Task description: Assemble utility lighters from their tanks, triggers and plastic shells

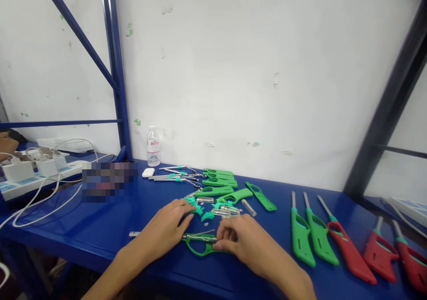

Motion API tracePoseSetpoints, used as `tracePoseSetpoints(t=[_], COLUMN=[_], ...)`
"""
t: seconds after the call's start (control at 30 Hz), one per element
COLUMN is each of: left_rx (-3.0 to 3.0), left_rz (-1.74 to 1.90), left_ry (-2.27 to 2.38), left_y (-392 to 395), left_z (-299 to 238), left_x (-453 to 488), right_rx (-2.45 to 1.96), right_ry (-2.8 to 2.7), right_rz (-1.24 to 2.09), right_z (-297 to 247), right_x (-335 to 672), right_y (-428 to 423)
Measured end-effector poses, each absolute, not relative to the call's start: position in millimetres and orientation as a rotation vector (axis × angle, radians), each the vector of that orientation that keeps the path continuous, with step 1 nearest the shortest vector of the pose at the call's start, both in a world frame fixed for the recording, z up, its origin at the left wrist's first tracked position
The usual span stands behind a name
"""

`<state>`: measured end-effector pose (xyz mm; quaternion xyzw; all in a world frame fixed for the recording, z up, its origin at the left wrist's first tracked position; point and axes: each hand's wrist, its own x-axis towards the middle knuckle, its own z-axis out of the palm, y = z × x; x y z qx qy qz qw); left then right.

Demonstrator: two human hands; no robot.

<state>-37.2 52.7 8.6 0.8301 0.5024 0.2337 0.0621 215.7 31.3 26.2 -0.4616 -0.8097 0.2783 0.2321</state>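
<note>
A green lighter shell half (199, 243) with a metal tube lies on the blue table (100, 233) in front of me. My left hand (167, 229) rests over its left end, fingers bent and pressing on it. My right hand (242, 240) pinches the shell's right end, fingers closed. Just behind the hands lie small teal parts (196, 209) and clear tubes (248, 207). Further back sit several green shell halves (218, 180) and metal nozzle tubes (173, 175).
Two finished green lighters (308, 233) and three red ones (347, 249) lie in a row at right. A water bottle (153, 146) and a small white case (148, 172) stand near the wall. Power strips with chargers and white cables (36, 171) occupy the left. Blue shelf posts (115, 69) rise at left.
</note>
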Motion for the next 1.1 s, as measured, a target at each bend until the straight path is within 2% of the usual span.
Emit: tracePoseSetpoints(t=[0.37, 0.7, 1.1], left_rx=[2.485, 2.331, 2.335], left_rz=[0.681, 0.86, 0.581], left_ry=[1.525, 1.62, 1.587], left_y=[54, 47, 21], left_z=[12, 34, 42], left_x=[-38, -38, -36], right_rx=[-1.296, -1.3, -1.253], right_ry=[-2.249, -2.276, -2.321], right_rz=[0.742, 0.71, 0.563], right_z=[29, 31, 35], right_x=[215, 214, 212], right_y=[30, 27, 28])
